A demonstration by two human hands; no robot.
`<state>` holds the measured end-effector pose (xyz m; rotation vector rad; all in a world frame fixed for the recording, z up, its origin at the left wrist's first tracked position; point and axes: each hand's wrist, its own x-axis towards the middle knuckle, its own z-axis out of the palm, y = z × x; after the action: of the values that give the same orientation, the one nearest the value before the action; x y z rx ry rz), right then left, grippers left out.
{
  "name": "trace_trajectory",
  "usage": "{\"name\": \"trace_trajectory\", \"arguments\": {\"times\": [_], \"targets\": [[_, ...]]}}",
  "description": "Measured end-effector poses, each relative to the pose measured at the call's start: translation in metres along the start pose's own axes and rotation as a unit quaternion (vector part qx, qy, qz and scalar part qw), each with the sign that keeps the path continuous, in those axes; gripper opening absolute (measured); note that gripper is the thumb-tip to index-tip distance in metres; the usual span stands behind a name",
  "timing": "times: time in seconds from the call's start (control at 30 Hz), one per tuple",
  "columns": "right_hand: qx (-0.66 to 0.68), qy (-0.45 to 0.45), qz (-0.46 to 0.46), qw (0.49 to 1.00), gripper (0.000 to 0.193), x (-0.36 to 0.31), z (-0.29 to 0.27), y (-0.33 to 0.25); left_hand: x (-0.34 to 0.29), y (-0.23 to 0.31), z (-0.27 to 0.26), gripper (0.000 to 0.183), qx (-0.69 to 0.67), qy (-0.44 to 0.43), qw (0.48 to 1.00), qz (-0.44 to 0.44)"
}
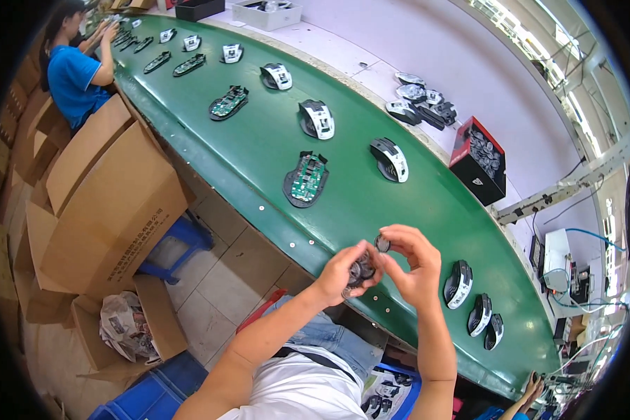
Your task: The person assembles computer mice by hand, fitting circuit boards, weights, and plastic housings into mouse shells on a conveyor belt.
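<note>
Over the near edge of the green belt, my left hand [341,271] is cupped around a pile of small round grey-black discs [360,271]. My right hand [414,260] pinches a single disc [383,243] between thumb and fingers, just above that pile. What kind of part the discs are is too small to make out. Farther along lie a mouse base with a green circuit board [306,180] and a white-and-black mouse shell [389,160]. To the right of my hands sits another mouse shell [458,285].
A red-and-black box [477,168] holds many similar round pieces on the far ledge, beside wrapped parts [420,98]. More shells and boards line the green belt [245,150]. Cardboard boxes [108,210] stand left; a co-worker in blue [77,77] sits beyond.
</note>
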<state>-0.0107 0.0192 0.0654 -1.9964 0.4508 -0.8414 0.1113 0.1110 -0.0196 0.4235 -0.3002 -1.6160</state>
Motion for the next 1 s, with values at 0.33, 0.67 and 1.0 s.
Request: {"name": "trace_trajectory", "arguments": {"times": [0.33, 0.67, 1.0], "targets": [[-0.221, -0.065, -0.033, 0.973, 0.029, 0.128, 0.057, 0.056, -0.004, 0.001, 0.000, 0.044, 0.118, -0.072, 0.990, 0.029], [-0.217, -0.075, 0.032, 0.973, 0.030, 0.159, 0.088, 0.077, -0.005, 0.003, -0.002, 0.045, 0.093, -0.090, 0.991, 0.019], [-0.323, -0.146, 0.029, 0.935, 0.025, 0.163, 0.083, 0.064, -0.005, 0.002, -0.004, 0.044, 0.058, -0.112, 0.992, -0.003]]}}
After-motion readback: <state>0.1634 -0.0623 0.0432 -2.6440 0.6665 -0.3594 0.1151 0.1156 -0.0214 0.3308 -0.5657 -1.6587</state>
